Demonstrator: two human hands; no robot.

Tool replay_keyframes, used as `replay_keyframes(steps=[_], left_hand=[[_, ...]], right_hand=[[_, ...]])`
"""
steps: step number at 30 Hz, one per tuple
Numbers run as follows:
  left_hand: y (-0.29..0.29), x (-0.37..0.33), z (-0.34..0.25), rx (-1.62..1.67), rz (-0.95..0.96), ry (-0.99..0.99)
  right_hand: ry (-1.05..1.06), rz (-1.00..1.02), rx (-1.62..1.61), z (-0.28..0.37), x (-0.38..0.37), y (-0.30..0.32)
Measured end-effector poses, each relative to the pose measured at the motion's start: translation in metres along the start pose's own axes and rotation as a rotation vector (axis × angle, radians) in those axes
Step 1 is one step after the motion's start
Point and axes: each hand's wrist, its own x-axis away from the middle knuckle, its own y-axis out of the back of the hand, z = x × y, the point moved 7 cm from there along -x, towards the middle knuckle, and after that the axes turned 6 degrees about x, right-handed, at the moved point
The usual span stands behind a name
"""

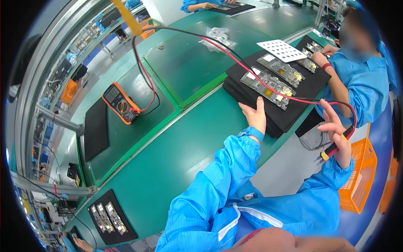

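My left hand [254, 115] has its fingers spread at the near edge of a stack of black foam mats [275, 122], its fingertips close to a circuit board [268, 89]. A second circuit board [281, 70] lies behind that one on the same mat. Over the mats' right side, my right hand [339, 132] is closed around a pair of test probes [331, 150], their metal tips pointing down and left. Red and black leads [235, 59] loop from the probes across to an orange multimeter [121, 103] at the left.
A white perforated tray [281, 50] lies on the mats beside more boards [308, 65], where a co-worker [365, 84] in blue works. Clear plastic bags [218, 38] lie on the green bench [197, 138]. An orange crate [357, 180] stands at right; several boards lie on a foam mat [111, 239] at lower left.
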Motion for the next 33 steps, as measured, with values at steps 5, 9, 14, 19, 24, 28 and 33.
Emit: replay_keyframes(steps=[5, 9, 14, 19, 24, 28, 33], left_hand=[[0.002, 0.0, 0.001, 0.065, 0.079, 0.139], [0.026, 0.013, -0.001, 0.027, 0.212, 0.12], [0.128, 0.092, -0.027, -0.085, 0.422, 0.168], [0.259, 0.184, -0.101, 0.184, 0.522, 0.158], [0.417, 0.261, -0.157, -0.27, -0.133, -0.322], [0.56, 0.332, -0.169, -0.461, -1.089, -0.386], [0.604, 0.337, -0.154, -1.052, -0.998, -0.119]], right_hand=[[0.0, 0.083, -0.012, 0.007, 0.005, -0.017], [0.006, 0.174, -0.038, 0.007, 0.008, -0.042], [0.036, 0.314, -0.167, 0.007, 0.001, -0.103], [-0.028, 0.552, -0.298, 0.001, -0.01, -0.191], [-0.003, 0.772, -0.333, 0.008, -0.014, -0.274], [-0.023, 0.813, -0.38, 0.024, -0.017, -0.32], [-0.029, 0.817, -0.347, 0.043, -0.015, -0.353]])
